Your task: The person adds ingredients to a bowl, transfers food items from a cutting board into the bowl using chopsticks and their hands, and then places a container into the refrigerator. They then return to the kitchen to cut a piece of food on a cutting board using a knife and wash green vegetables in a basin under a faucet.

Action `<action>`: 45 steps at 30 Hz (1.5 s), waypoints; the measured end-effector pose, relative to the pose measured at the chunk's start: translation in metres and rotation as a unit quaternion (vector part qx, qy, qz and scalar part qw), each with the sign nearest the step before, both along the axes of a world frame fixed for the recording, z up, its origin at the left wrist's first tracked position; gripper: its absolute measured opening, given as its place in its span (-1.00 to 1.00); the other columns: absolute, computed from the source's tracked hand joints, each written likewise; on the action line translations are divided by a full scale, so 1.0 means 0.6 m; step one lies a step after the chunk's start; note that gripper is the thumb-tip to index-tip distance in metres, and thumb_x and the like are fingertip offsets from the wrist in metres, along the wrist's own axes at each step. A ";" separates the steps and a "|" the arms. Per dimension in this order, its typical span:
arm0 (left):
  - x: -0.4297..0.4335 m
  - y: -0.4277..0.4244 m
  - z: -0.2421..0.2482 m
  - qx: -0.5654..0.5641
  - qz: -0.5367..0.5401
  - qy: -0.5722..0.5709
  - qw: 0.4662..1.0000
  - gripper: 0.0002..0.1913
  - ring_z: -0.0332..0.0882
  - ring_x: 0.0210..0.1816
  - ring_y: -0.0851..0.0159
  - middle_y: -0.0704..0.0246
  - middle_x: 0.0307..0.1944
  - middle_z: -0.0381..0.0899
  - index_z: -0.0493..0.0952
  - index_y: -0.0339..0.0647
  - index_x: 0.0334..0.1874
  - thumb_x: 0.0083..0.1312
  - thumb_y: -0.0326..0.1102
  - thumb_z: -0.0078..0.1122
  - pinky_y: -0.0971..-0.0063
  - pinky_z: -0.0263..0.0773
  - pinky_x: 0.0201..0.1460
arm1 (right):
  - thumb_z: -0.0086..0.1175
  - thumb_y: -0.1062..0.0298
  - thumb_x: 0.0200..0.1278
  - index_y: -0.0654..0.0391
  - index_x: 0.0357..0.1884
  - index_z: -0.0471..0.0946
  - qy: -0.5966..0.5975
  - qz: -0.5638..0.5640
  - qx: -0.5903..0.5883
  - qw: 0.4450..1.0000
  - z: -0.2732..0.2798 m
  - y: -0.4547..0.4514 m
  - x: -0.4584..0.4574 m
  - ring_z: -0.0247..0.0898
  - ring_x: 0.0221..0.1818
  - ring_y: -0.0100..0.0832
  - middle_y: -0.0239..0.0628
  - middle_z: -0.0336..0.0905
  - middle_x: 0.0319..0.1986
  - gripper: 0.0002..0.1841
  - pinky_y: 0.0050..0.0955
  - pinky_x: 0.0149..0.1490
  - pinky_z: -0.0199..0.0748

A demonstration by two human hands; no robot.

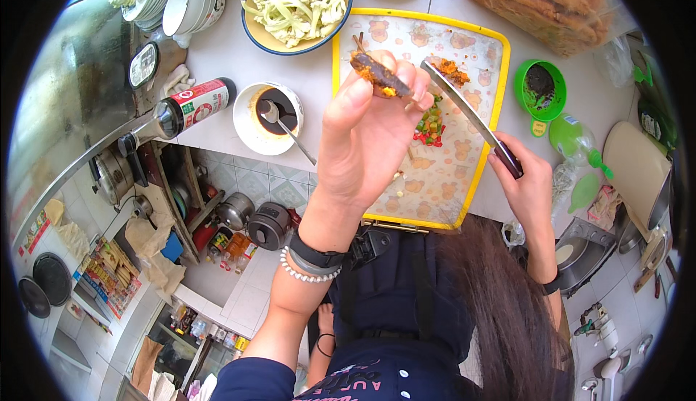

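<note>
Raised over the cutting board, my left hand (pixel 372 124) holds a dark brown, elongated piece of food (pixel 380 74) with orange bits on it; I cannot tell exactly what it is. My right hand (pixel 523 178) grips the dark handle of a kitchen knife (pixel 462 108), its blade pointing up and left across the board. The yellow-rimmed cutting board (pixel 481 183) bears a printed pattern. Chopped orange food (pixel 452 73) lies near the blade's tip. Diced green and red peppers (pixel 431 125) are partly hidden behind my left hand.
Behind the board's left side stands a bowl of cauliflower (pixel 304 7). Left are a bowl of dark sauce (pixel 261 129) with a metal spoon (pixel 285 129), a lying bottle (pixel 190 108) and stacked bowls (pixel 190 10). Right are a green cup (pixel 560 94) and a large bag of food (pixel 544 4).
</note>
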State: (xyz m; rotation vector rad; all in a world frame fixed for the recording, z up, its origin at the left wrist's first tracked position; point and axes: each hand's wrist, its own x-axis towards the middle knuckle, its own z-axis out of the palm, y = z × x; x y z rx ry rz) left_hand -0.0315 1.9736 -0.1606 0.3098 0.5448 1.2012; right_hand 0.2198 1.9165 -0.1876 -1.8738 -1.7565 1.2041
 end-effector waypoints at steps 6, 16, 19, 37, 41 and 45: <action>0.011 -0.006 0.006 -0.050 0.004 -0.092 0.995 -0.77 0.33 -0.07 0.40 0.75 -0.34 0.47 0.46 0.17 -0.14 0.36 0.06 0.17 0.24 0.20 0.21 | 0.30 0.45 0.20 0.21 0.03 0.62 -0.004 -0.009 -0.012 1.000 0.003 -0.002 0.001 0.68 -0.30 -0.23 -0.06 0.71 -0.26 -0.67 -0.39 -0.16 0.56; 0.020 -0.023 0.008 -0.104 0.036 -0.047 0.993 -0.74 0.34 -0.08 0.39 0.66 -0.33 0.50 0.49 0.08 -0.09 0.39 0.04 0.16 0.32 0.22 0.18 | 0.30 0.45 0.21 0.18 0.06 0.62 -0.014 -0.005 -0.010 1.000 0.003 -0.010 0.000 0.67 -0.34 -0.23 -0.06 0.71 -0.28 -0.66 -0.39 -0.18 0.55; 0.013 -0.042 -0.001 -0.082 0.046 0.085 0.992 -0.76 0.38 -0.07 0.41 0.54 -0.27 0.55 0.50 -0.03 -0.06 0.36 -0.13 0.25 0.38 0.27 0.16 | 0.29 0.44 0.22 0.16 0.10 0.62 0.017 -0.015 0.004 1.000 0.001 -0.014 -0.003 0.63 -0.37 -0.33 -0.07 0.71 -0.29 -0.63 -0.43 -0.19 0.53; 0.042 -0.224 -0.135 0.192 -0.154 0.843 0.479 -0.82 0.51 -0.33 0.25 0.45 -0.55 0.64 0.66 -0.05 -0.44 -0.05 -0.25 0.51 0.24 0.18 -0.09 | 0.16 0.47 0.39 0.21 0.24 0.55 0.125 -0.139 -0.152 0.971 0.023 -0.204 0.030 0.43 -0.52 -0.60 -0.40 0.54 -0.49 -0.61 -0.58 -0.36 0.42; 0.029 -0.229 -0.130 0.200 -0.125 0.842 0.486 -0.79 0.51 -0.32 0.26 0.51 -0.56 0.61 0.66 -0.04 -0.43 -0.06 -0.22 0.53 0.26 0.17 -0.11 | 0.18 0.49 0.35 0.18 0.27 0.54 0.074 -0.085 -0.093 0.989 0.017 -0.240 0.030 0.50 -0.25 -0.55 -0.22 0.70 -0.11 -0.57 -0.53 -0.05 0.49; 0.008 -0.232 -0.125 0.176 -0.097 0.841 0.502 -0.85 0.51 -0.34 0.31 0.54 -0.56 0.60 0.68 -0.03 -0.38 0.07 -0.24 0.49 0.32 0.16 -0.13 | 0.14 0.46 0.40 0.16 0.32 0.50 0.074 -0.045 -0.098 0.991 0.017 -0.261 0.022 0.56 -0.11 -0.51 -0.16 0.69 -0.02 -0.55 -0.51 0.06 0.48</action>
